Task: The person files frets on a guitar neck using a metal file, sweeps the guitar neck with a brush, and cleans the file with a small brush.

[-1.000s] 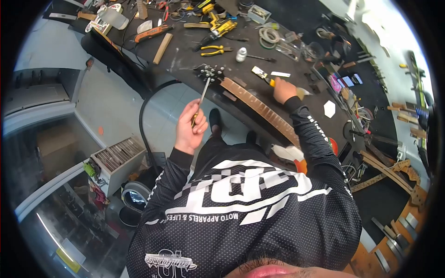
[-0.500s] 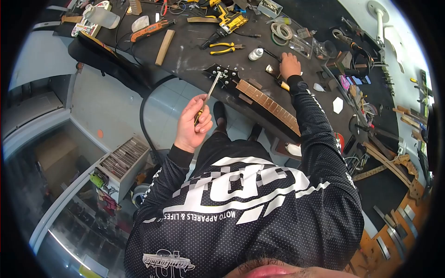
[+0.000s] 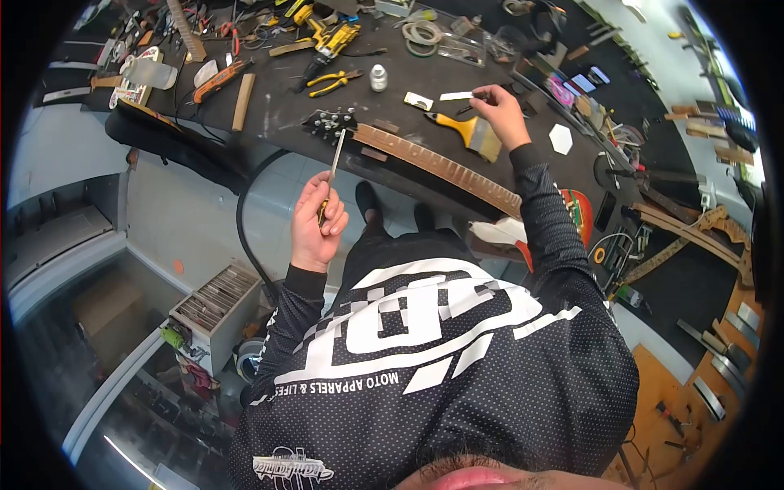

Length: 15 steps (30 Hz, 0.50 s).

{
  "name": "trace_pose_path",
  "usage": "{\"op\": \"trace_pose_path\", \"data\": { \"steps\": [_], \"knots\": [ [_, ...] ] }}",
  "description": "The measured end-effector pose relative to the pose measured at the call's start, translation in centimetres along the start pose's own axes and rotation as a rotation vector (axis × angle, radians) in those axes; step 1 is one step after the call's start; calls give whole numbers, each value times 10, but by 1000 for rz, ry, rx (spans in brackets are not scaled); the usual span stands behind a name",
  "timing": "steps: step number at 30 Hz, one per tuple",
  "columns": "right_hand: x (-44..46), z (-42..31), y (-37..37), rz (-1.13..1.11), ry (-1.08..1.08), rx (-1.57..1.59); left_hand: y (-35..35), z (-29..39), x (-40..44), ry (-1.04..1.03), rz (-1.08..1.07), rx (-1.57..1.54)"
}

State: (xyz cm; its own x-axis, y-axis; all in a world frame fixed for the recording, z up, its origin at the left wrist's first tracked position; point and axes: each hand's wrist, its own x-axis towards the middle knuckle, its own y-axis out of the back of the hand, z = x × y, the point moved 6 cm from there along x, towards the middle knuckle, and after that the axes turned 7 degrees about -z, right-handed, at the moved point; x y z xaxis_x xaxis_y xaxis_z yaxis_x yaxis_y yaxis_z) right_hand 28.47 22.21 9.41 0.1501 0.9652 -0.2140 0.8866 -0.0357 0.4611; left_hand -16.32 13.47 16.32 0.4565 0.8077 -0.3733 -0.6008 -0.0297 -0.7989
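Observation:
My left hand (image 3: 317,216) is closed around the black-and-yellow handle of a slim metal tool (image 3: 337,155), its pale shaft pointing up near the headstock (image 3: 331,122) of an electric guitar. The guitar's fretted neck (image 3: 437,166) lies along the bench edge, and part of its red body (image 3: 577,214) shows beyond my right sleeve. My right hand (image 3: 502,117) is over the bench with its fingers pinched at a thin dark item, whose kind is unclear. Close to those fingers are a pale strip (image 3: 456,96) and a yellow-handled paintbrush (image 3: 472,133).
On the dark bench (image 3: 278,106) lie yellow pliers (image 3: 335,82), a white bottle (image 3: 378,78), a yellow drill (image 3: 329,45), an orange rotary tool (image 3: 220,80) and tape rolls (image 3: 422,37). A white hexagonal piece (image 3: 560,139) sits at the right. A black hose (image 3: 242,204) hangs below.
My view has shifted, so the bench appears further left. My right hand has lifted and drawn back, uncovering the paintbrush and pale strip. My left hand still holds the slim tool by the headstock.

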Motion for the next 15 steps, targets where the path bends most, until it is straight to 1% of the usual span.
{"op": "trace_pose_path", "data": {
  "steps": [1, 4, 6, 8, 10, 12, 14, 15],
  "knots": [
    [-17, 0, 4, -6, 21, 175, -9, -12, -1, 3, -7, 2],
    [-79, -27, 22, 35, 104, 327, -37, -48, -7, 15, -24, 11],
    [-116, -35, 23, -81, 142, 413, -58, -75, -11, 34, -38, 19],
    [-148, -19, 12, -319, 73, 532, -76, -102, -15, 63, -65, 37],
    [-180, -4, -3, -440, 32, 497, -93, -123, -19, 83, -77, 60],
    [-212, 11, -17, -503, -46, 514, -104, -138, -26, 99, -66, 87],
    [-238, 27, -31, -499, -154, 690, -107, -148, -31, 94, -49, 104],
    [-246, 37, -37, -504, -174, 726, -108, -151, -33, 87, -36, 112]
  ]
}}
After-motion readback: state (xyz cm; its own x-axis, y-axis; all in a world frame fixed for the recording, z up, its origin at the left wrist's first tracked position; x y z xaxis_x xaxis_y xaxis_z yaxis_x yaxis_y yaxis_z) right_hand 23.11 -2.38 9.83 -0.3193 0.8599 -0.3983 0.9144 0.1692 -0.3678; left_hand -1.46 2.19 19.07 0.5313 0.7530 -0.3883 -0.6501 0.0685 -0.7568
